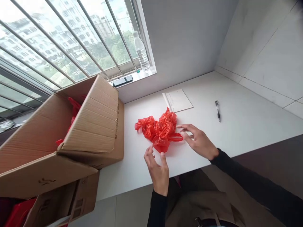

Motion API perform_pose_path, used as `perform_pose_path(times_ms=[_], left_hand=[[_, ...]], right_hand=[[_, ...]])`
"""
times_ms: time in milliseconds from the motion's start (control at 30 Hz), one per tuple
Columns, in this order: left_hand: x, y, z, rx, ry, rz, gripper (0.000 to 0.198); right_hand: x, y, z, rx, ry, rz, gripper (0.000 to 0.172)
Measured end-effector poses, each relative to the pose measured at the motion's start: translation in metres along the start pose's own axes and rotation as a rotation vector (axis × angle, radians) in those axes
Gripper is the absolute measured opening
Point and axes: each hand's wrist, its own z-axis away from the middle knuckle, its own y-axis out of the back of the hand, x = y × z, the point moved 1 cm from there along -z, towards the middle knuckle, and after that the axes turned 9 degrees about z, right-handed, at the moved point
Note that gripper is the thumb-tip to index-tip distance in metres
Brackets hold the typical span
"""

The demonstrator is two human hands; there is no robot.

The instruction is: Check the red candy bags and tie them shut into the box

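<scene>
- Red plastic (162, 127): located at the centre of the frame, a crumpled heap resting on the white tabletop (132, 170); a loop (handle-like in form) projects from its right side.
- Left hand (159, 173): lower centre of the frame, just below the heap. Fingers curved and raised, thumb standing apart from them; nothing held between.
- Right hand (200, 142): right of centre, beside the projecting loop. Fingers extended toward the heap, thumb separated from them, nothing pinched. Whether any fingertip grazes the plastic cannot be settled from this angle.
- Sleeves: dark on both arms, the left sleeve (157, 208) at the bottom centre, the right sleeve (251, 179) at the lower right.
- Notepad (181, 100): open, lying just above the heap in the frame, a turned page along its left edge.
- Pen (218, 111): right of centre, lying on the tabletop well apart from the heap.
- Cardboard box (92, 126): left side of the frame, open, with more red material (75, 105) visible inside.
- Second box (82, 198): lower left, below the first.
- Windowsill: upper centre, bearing an upright clear bottle (142, 54) and a dark phone (122, 81) lying flat.
- Window bars (99, 37): upper left, buildings and greenery beyond.
</scene>
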Motion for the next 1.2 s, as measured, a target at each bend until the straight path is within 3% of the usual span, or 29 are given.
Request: perform_pose_path(times_ms=[67, 167, 333, 567, 700, 833, 1000, 1133, 1200], left_hand=[[0.004, -0.01, 0.006, -0.032, -0.151, -0.087, 0.044], [0.006, -0.023, 0.003, -0.116, -0.341, -0.219, 0.046], [-0.008, -0.033, -0.012, -0.231, -0.513, -0.396, 0.061], [-0.036, -0.027, -0.038, -0.17, -0.59, -0.454, 0.069], [-0.048, -0.023, -0.066, -0.116, -0.698, -0.432, 0.073], [-0.055, -0.018, -0.081, -0.088, -0.837, -0.341, 0.06], [-0.029, -0.014, -0.051, -0.057, -0.806, -0.238, 0.051], [-0.002, -0.017, -0.013, 0.041, -0.721, -0.023, 0.064], [-0.001, -0.021, -0.01, 0.048, -0.614, -0.02, 0.067]], right_hand=[[0.007, -0.004, -0.025, 0.028, 0.061, 0.064, 0.045], [0.013, -0.02, -0.069, -0.033, 0.179, 0.162, 0.049], [0.024, -0.031, -0.109, -0.121, 0.172, 0.291, 0.02], [0.035, 0.004, -0.076, -0.021, -0.013, 0.284, 0.015], [0.039, 0.006, -0.06, -0.008, -0.141, 0.172, 0.017], [0.053, 0.002, -0.062, -0.029, -0.261, 0.043, 0.024], [0.058, 0.008, -0.067, -0.145, -0.358, -0.089, 0.028], [0.055, 0.016, -0.06, -0.166, -0.506, -0.355, 0.033], [0.051, 0.018, -0.055, -0.198, -0.612, -0.519, 0.04]])
